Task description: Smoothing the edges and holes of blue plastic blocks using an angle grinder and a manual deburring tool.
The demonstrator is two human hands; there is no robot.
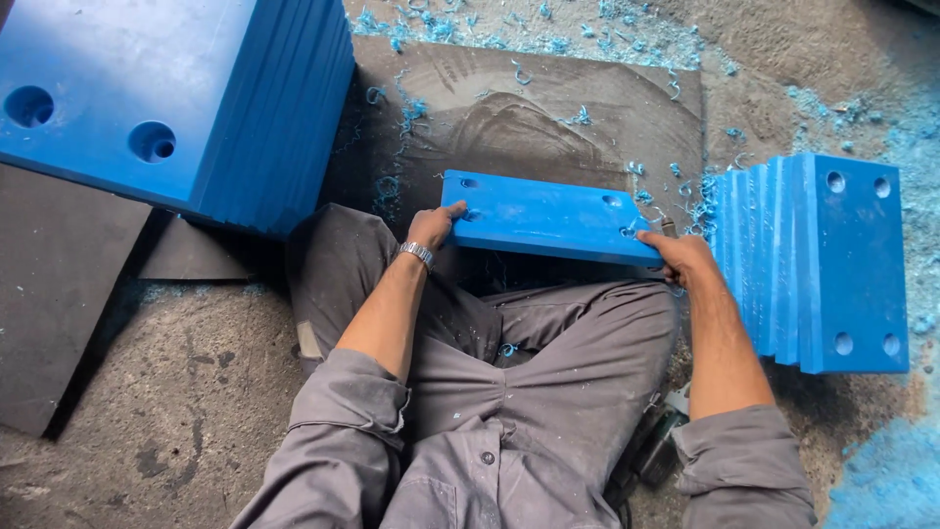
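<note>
Grey-trousered lap (509,392), blue plate (548,217) above, both hands' fingers seemingly gripping its ends

A tall stack (176,98) of thick blue slabs stands at far left, two round holes in its top face. At right a row of blue plates (813,260) stands on edge, corner holes showing — close-packed. Between them lies a dark board (548,118), strewn with blue shavings (431,24). Dark sheets (59,274) lie on the concrete floor (196,392) at left — blue dust (886,475) near right.
</note>
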